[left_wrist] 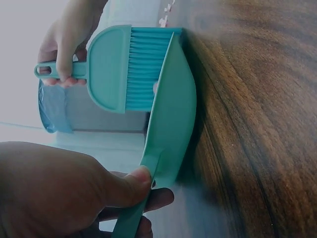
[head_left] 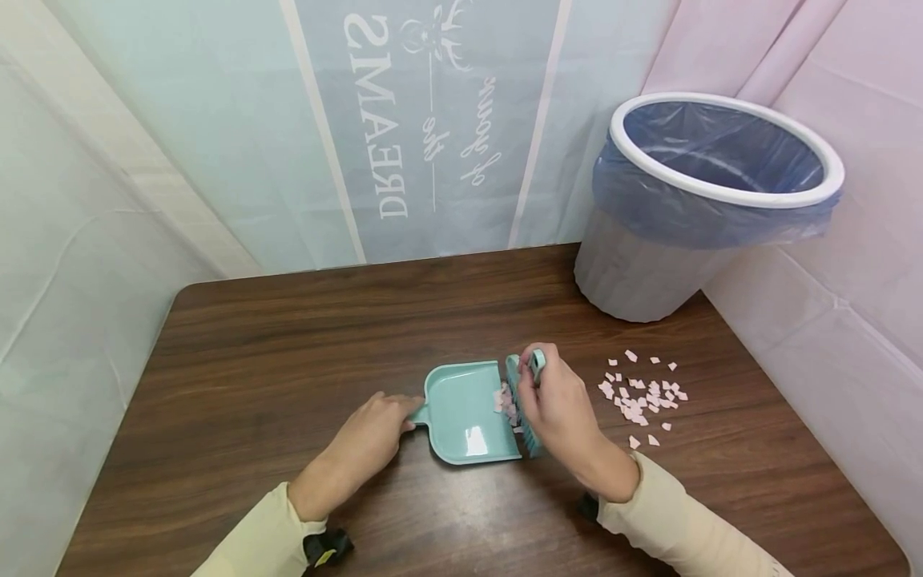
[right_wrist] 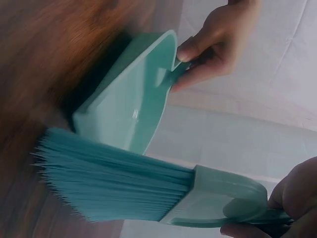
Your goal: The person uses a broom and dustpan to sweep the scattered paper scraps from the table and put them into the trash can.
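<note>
My left hand [head_left: 376,433] pinches the short handle of a mint-green dustpan [head_left: 461,409] with thumb and fingers. The dustpan lies on the wooden table, its mouth facing right. In my right hand [head_left: 558,401] is a matching hand brush [right_wrist: 114,178], gripped by its handle and held upright with teal bristles down at the dustpan's front lip. Some pale pink paper scraps [head_left: 508,405] lie at that lip, between pan and bristles. More paper scraps [head_left: 638,401] are scattered on the table to the right of my right hand.
A grey trash bin [head_left: 642,272] with a blue liner and white rim stands at the table's back right corner. Printed fabric [head_left: 433,128] hangs behind the table [head_left: 324,320], and pale sheeting [head_left: 851,336] runs along the right side.
</note>
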A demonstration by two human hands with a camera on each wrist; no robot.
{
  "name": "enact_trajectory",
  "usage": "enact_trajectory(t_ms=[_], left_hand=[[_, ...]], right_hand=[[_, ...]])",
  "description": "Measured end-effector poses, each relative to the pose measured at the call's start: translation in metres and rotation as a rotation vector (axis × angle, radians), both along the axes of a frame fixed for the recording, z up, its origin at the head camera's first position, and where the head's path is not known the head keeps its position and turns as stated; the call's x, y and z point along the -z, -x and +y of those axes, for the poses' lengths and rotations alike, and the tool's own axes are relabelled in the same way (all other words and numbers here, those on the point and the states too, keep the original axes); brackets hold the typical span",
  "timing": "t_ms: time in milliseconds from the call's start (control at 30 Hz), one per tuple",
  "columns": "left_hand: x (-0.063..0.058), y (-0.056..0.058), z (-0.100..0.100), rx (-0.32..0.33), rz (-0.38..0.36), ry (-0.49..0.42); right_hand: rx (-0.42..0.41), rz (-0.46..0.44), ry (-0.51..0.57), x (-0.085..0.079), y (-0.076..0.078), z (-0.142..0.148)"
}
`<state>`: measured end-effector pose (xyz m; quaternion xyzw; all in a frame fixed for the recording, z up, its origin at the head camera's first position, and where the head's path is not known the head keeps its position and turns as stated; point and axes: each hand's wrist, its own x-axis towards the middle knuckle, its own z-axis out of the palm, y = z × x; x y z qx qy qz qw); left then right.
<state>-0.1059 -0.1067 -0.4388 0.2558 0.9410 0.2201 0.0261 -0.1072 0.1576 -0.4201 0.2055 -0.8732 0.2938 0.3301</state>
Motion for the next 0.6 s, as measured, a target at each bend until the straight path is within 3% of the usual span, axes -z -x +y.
enact_trajectory(t_ms=[433, 600], left_hand=[[-0.003, -0.002, 0.000, -0.001, -0.005, 0.023], [-0.002, -0.001, 0.000, -0.003, -0.014, 0.025]], right_hand=[[-0.043, -0.014, 0.055, -0.002, -0.001, -0.012], [-0.130, 0.026, 0.171, -0.004, -0.001, -0.013]])
